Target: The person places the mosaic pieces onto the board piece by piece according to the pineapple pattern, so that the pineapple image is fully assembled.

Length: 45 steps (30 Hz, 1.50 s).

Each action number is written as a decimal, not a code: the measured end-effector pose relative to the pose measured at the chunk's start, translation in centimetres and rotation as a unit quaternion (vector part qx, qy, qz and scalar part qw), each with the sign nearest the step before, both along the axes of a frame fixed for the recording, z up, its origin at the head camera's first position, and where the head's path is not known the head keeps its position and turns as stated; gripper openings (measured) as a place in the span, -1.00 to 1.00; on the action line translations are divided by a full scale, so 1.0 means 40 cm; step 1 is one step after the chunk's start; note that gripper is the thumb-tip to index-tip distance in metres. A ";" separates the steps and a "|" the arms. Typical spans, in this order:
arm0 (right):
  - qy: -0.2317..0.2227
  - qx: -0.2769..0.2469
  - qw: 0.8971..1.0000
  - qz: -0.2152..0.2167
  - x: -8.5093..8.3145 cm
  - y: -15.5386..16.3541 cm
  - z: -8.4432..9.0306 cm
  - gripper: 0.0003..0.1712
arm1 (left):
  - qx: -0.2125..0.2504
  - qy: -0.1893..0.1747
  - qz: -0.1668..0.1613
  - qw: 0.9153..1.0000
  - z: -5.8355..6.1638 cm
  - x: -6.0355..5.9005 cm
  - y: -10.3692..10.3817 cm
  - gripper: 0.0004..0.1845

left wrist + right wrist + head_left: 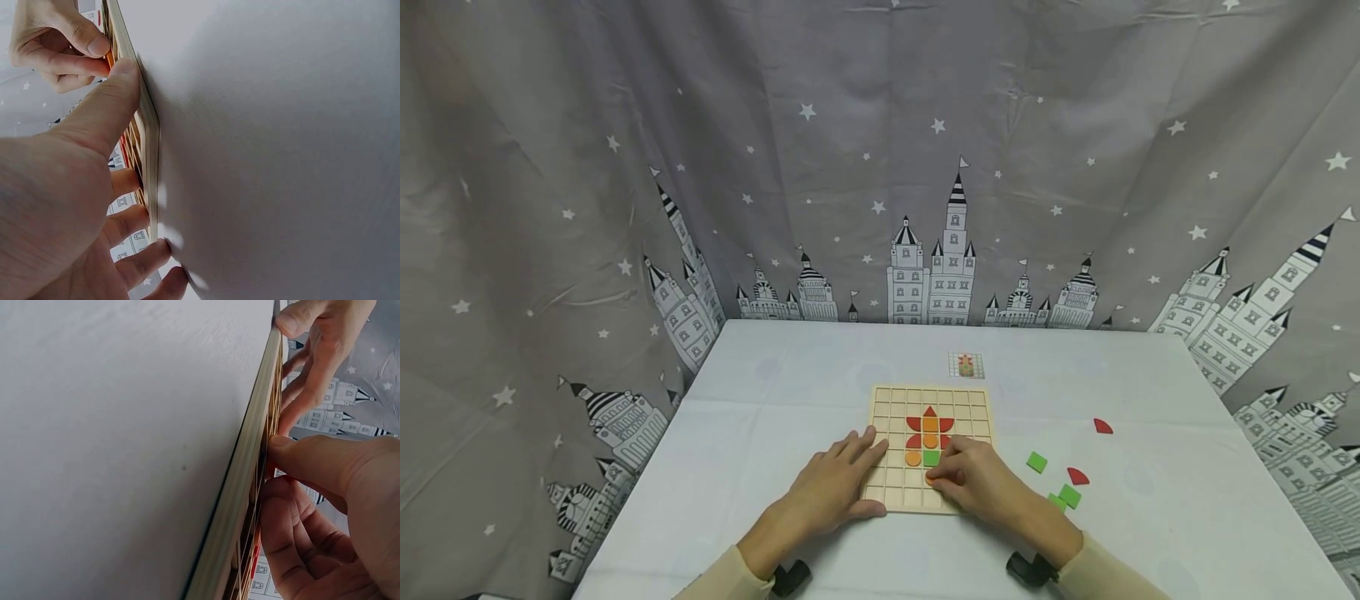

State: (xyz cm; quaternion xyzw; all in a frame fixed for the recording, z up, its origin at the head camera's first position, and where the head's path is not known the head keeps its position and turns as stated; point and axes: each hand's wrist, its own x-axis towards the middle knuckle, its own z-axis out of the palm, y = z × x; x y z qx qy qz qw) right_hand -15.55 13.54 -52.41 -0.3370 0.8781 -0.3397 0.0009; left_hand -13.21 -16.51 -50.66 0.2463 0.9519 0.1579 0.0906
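A wooden grid board (966, 400) lies on the white table. My left hand (833, 483) rests along its left edge, fingers spread and thumb at the near corner. Between thumb and fingertips, my right hand (981, 479) pinches an orange disc (929, 479) low over the board's near half; the left wrist view shows a sliver of that disc (110, 59). Set in the grid are a green square (931, 457), another orange disc (913, 457), a third disc (930, 441), an orange square (930, 424) and several red pieces (914, 423). Part of the pattern is hidden behind my right hand.
A small pattern card (966, 365) lies beyond the board. To the right are loose green squares (1037, 462) and two red quarter-circle pieces (1102, 426). A grey curtain (842, 125) with printed castles hangs behind the table (775, 375).
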 end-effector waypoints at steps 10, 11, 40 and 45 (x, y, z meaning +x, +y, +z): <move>-0.030 -0.005 1.000 -0.003 0.001 -0.010 0.005 -0.89 | -0.005 -0.001 -0.002 1.000 0.009 0.000 0.000 0.07; -0.032 -0.005 0.999 -0.003 0.001 -0.010 0.005 -0.89 | -0.005 -0.002 -0.001 1.000 0.009 0.000 0.001 0.07; -0.014 0.000 0.996 -0.090 0.004 0.087 0.030 -0.81 | -0.002 -0.012 0.008 1.000 0.013 0.007 0.006 0.06; -0.005 0.025 0.989 -0.146 0.005 0.146 0.032 -0.71 | 0.000 -0.011 0.010 1.000 0.012 0.008 0.007 0.06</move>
